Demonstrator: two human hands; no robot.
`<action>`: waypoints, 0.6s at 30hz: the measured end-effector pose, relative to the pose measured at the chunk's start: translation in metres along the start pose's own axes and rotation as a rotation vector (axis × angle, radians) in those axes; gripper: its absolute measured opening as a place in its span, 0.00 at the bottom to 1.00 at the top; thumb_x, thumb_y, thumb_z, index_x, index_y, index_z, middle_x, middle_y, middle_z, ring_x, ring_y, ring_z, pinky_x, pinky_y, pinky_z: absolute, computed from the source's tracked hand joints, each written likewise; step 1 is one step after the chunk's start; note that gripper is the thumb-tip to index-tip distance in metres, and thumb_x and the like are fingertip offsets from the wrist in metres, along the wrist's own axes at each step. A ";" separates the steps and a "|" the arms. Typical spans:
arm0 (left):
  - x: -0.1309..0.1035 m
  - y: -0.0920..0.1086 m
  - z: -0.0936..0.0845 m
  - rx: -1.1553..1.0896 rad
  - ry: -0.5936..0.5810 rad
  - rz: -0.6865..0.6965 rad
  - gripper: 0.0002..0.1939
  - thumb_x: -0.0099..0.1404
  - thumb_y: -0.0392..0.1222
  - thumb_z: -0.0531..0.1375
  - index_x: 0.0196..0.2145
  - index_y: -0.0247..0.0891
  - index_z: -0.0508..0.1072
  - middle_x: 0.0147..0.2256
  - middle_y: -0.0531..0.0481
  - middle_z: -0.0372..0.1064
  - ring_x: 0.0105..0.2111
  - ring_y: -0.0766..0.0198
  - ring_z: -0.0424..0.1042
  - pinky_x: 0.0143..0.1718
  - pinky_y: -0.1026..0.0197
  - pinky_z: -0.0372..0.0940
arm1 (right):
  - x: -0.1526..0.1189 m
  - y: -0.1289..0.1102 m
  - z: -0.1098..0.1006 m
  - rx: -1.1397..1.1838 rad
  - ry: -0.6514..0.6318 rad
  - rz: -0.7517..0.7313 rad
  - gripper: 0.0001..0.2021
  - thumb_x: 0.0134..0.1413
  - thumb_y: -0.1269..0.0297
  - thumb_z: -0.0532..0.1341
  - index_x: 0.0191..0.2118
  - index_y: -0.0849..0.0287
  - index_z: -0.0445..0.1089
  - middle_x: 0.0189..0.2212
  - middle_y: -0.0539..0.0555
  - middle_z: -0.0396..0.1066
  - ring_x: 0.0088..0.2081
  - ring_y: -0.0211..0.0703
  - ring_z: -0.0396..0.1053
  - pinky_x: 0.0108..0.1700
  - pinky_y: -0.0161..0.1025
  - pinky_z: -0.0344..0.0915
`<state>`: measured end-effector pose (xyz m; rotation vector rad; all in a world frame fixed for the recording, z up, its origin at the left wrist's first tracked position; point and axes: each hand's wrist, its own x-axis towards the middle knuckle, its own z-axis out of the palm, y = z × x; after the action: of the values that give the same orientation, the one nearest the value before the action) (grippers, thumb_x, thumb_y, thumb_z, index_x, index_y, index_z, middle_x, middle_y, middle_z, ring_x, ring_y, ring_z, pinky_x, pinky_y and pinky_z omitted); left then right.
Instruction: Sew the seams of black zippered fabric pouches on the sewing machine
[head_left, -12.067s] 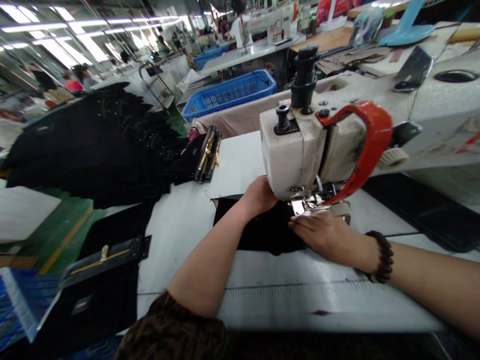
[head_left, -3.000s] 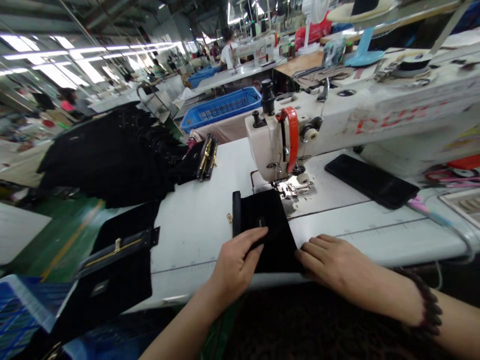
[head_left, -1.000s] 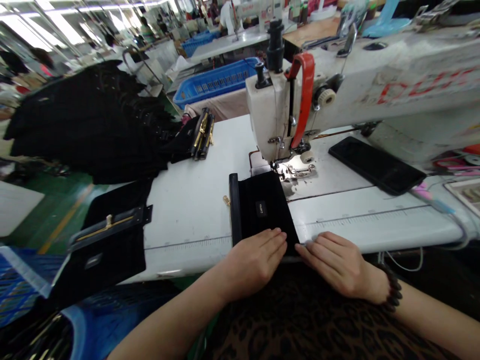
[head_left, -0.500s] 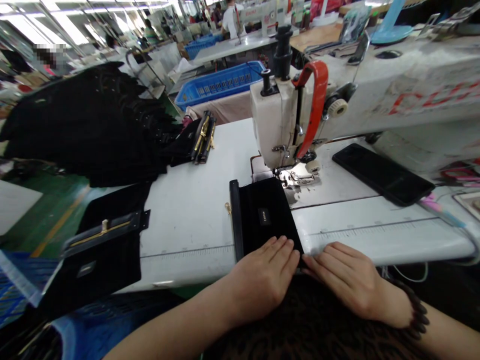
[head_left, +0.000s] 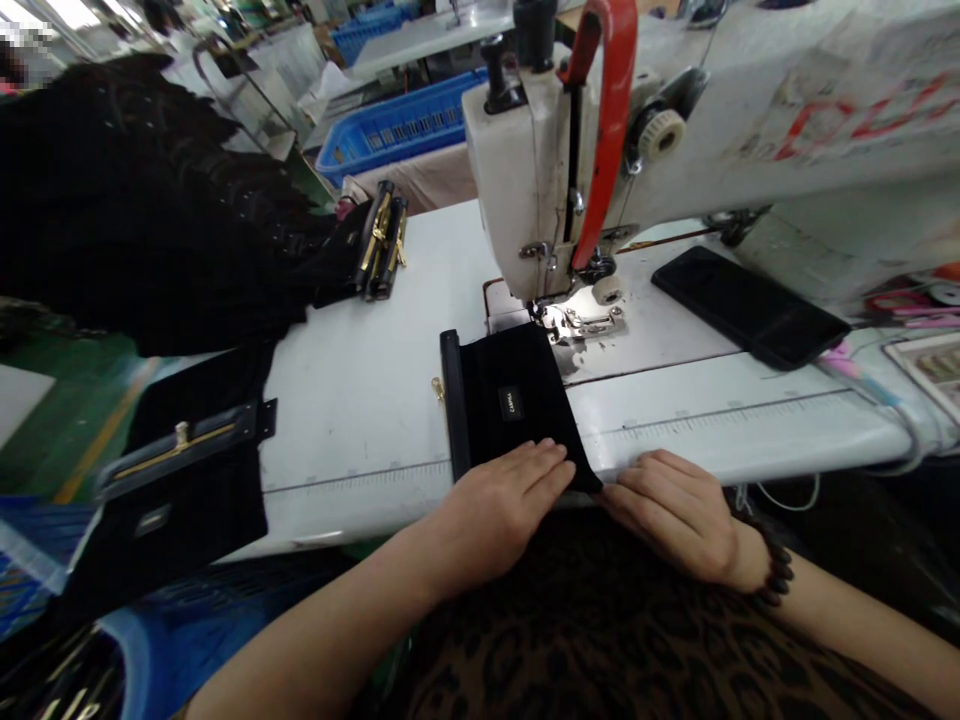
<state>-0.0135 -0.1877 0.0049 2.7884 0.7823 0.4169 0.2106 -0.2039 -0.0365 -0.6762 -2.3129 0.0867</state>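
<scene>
A black fabric pouch piece (head_left: 491, 400) with a small label and a zipper strip along its left side lies on the white table. Its far right corner is at the presser foot (head_left: 551, 325) of the sewing machine (head_left: 517, 180). My left hand (head_left: 502, 505) lies flat on the near part of the fabric, fingers stretched out together. At the near right corner, my right hand (head_left: 671, 510) pinches the fabric edge between thumb and fingers. A gold zipper pull (head_left: 438, 389) sticks out on the left.
A black phone (head_left: 750, 305) lies on the machine bed at right. Zippered black pieces (head_left: 187, 500) hang over the table's left end, near a large black fabric pile (head_left: 150, 220). Finished-looking zippered pieces (head_left: 381, 245) lie behind. Blue baskets (head_left: 405, 125) stand beyond and below.
The whole view has shifted, so the table and machine sit higher and further left. The near right corner of the fabric is drawn out towards my right hand; my left hand stays on the piece.
</scene>
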 end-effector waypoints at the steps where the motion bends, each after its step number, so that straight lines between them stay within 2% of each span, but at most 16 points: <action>1: 0.000 0.000 0.000 0.003 0.001 0.002 0.17 0.64 0.28 0.44 0.47 0.23 0.65 0.48 0.36 0.66 0.49 0.56 0.66 0.50 0.56 0.64 | 0.000 0.000 0.001 0.009 0.006 0.009 0.07 0.53 0.79 0.56 0.39 0.67 0.64 0.26 0.55 0.66 0.27 0.38 0.60 0.29 0.39 0.59; 8: -0.001 -0.001 0.002 0.024 0.007 0.011 0.17 0.64 0.28 0.44 0.47 0.24 0.66 0.48 0.35 0.66 0.50 0.56 0.65 0.50 0.55 0.64 | -0.001 -0.002 0.003 0.070 0.049 0.059 0.08 0.51 0.80 0.58 0.38 0.67 0.64 0.26 0.55 0.66 0.28 0.39 0.59 0.29 0.38 0.58; 15: 0.000 0.001 0.002 0.043 0.011 0.026 0.17 0.64 0.28 0.44 0.47 0.23 0.66 0.48 0.35 0.66 0.50 0.56 0.66 0.50 0.55 0.64 | 0.008 -0.004 -0.003 -0.005 0.010 -0.031 0.06 0.53 0.80 0.53 0.36 0.68 0.65 0.25 0.56 0.66 0.26 0.39 0.60 0.28 0.39 0.59; 18: 0.000 0.002 0.002 0.073 0.011 0.028 0.17 0.65 0.28 0.43 0.47 0.24 0.67 0.48 0.36 0.66 0.49 0.56 0.66 0.50 0.55 0.64 | 0.011 -0.005 -0.005 -0.002 0.007 -0.008 0.06 0.54 0.80 0.53 0.33 0.67 0.66 0.25 0.56 0.66 0.26 0.39 0.61 0.27 0.37 0.61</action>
<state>-0.0120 -0.1896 0.0037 2.8699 0.7766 0.4175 0.2048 -0.2030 -0.0246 -0.6673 -2.3085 0.0788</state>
